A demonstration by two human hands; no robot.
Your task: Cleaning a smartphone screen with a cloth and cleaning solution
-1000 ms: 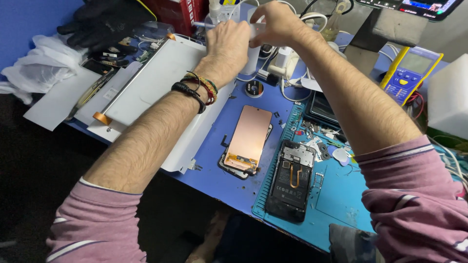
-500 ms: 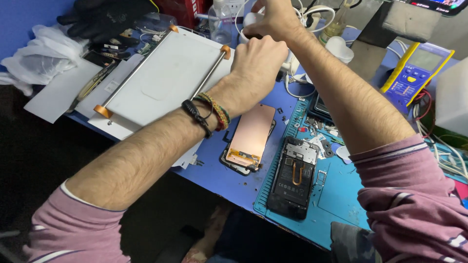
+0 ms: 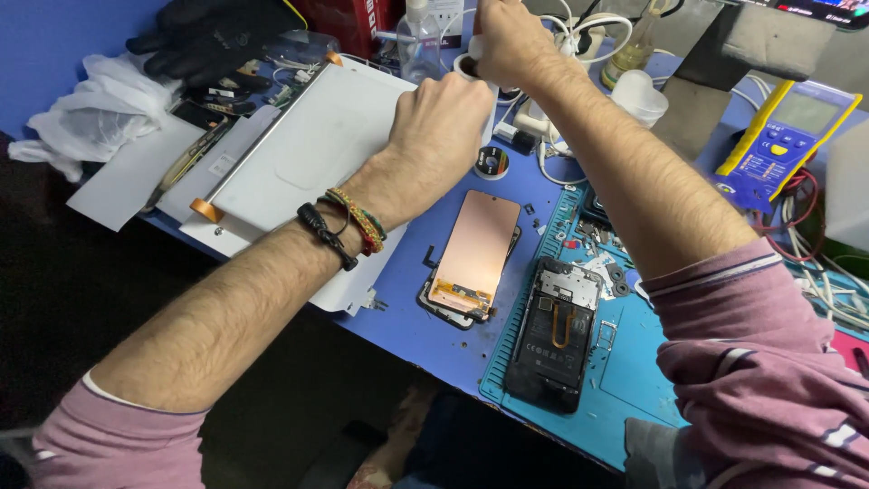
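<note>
While both forearms stretch away from the camera across the blue bench, the nearest thing is an opened phone body (image 3: 554, 331), back off, lying on a teal work mat (image 3: 634, 380) at the near right. Just left of it, on the darker blue mat (image 3: 425, 317), a copper-backed display panel (image 3: 475, 249) lies flat w/ a frame under it.

L hand (image 3: 444, 122) sits further out, knuckles up, fist closed, wrist w/ black and coloured bracelets (image 3: 348, 222). It rests at the right edge of a white slab-like device w/ orange corner caps (image 3: 299, 154); can't tell what, if anything, the fingers hold. R hand (image 3: 507, 41) is furthest, raised over the L, fingers curled shut around a small white container (image 3: 469, 65); most of it is hidden by the hand.

Vs half a sec ago: L hand has pulled a bit nearer along the white device's right edge, R hand is higher in view, more over the clutter at the back. Panel and phone body unmoved.

Around: small tape roll (image 3: 491, 161) just right of the L hand, clear bottle (image 3: 419, 41) behind it, black glove (image 3: 204, 36) and white cloth (image 3: 90, 122) far left, yellow-blue multimeter (image 3: 787, 136) far right w/ white cables (image 3: 561, 136) between. R forearm blocks part of the mat's small parts.
</note>
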